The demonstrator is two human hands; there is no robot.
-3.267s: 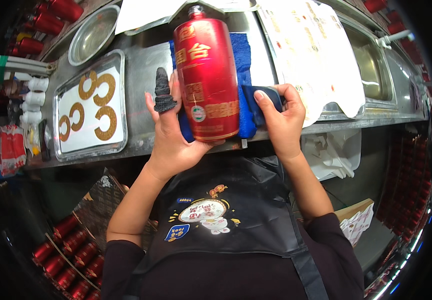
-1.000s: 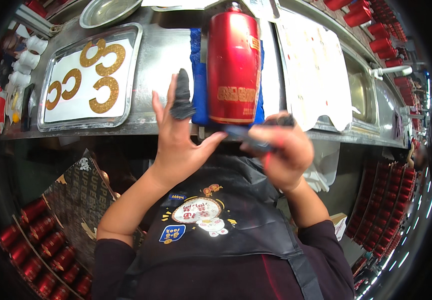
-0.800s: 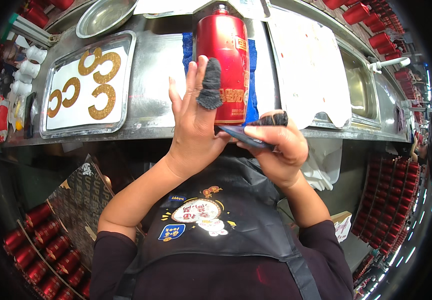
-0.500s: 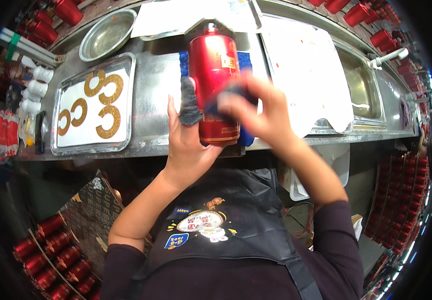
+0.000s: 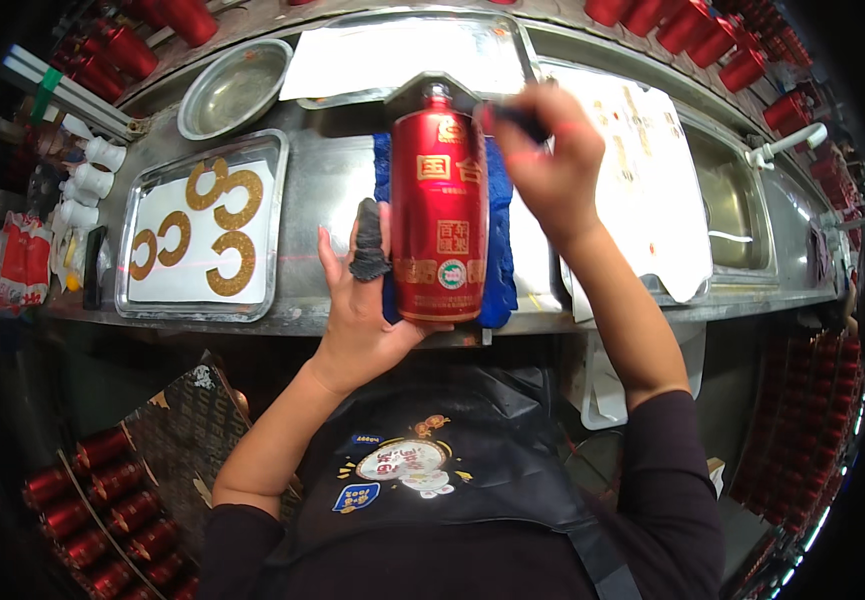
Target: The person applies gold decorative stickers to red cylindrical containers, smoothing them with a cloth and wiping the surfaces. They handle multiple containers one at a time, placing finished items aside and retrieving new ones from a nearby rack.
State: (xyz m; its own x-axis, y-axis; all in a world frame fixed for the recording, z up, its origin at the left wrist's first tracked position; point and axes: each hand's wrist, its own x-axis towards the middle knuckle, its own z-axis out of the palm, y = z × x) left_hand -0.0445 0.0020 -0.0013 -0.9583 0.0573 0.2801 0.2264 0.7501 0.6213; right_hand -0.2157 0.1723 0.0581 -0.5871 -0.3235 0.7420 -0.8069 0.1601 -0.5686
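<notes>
A glossy red bottle (image 5: 439,225) with gold lettering and a dark neck lies on a blue cloth (image 5: 499,235), its base toward me. My left hand (image 5: 364,330) steadies it from the left, thumb and palm against the base. One of its fingers wears a dark grey wrap (image 5: 369,245), and the fingertips point up along the bottle's side. Beside the bottle's neck, my right hand (image 5: 557,170) is raised and closed around a small dark object (image 5: 520,122). Motion blur hides what kind of object that is.
Left of the cloth, a metal tray (image 5: 279,220) carries several gold C-shaped pieces (image 5: 232,264) on white paper. Behind it stands a metal bowl (image 5: 237,90). White sheets (image 5: 642,200) cover trays at the back and right, beside a sink (image 5: 737,215). Red bottles (image 5: 137,525) fill racks around.
My right hand has moved from the bottle's lower right side up and away past its neck, uncovering the bottle's front. My left hand sits lower, nearer the base.
</notes>
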